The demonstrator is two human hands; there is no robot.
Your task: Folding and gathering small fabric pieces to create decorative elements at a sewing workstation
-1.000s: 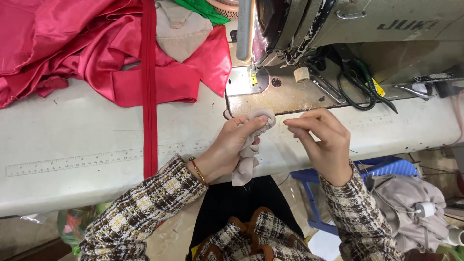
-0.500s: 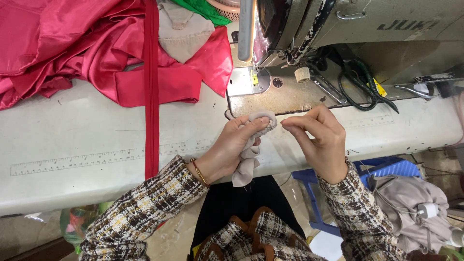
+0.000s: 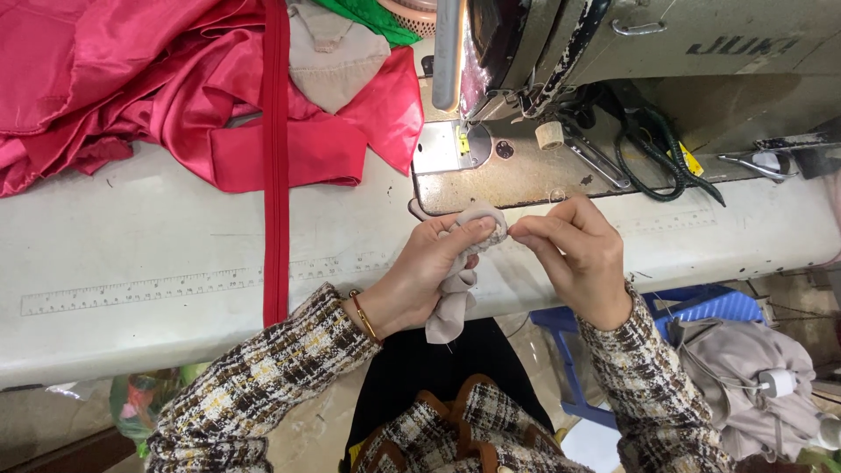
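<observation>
My left hand (image 3: 427,276) grips a small beige fabric piece (image 3: 457,289) just in front of the sewing machine bed (image 3: 517,175); the cloth's tail hangs below my palm over the table edge. My right hand (image 3: 574,256) pinches the gathered top of the same piece (image 3: 491,226) from the right, fingertips meeting my left thumb. Both hands hover over the front edge of the white table (image 3: 175,245). Both sleeves are brown-and-cream plaid, and a thin bracelet sits on my left wrist.
Red satin cloth (image 3: 131,96) is heaped at the back left, with a red strip (image 3: 276,175) running down across the table. A ruler strip (image 3: 175,285) is set into the tabletop. Green-handled scissors (image 3: 661,158) lie on the machine bed. A blue stool (image 3: 692,311) and grey cloth (image 3: 745,385) sit below right.
Both hands have drawn slightly toward me from the needle plate, still holding the beige piece together. Otherwise little has shifted.
</observation>
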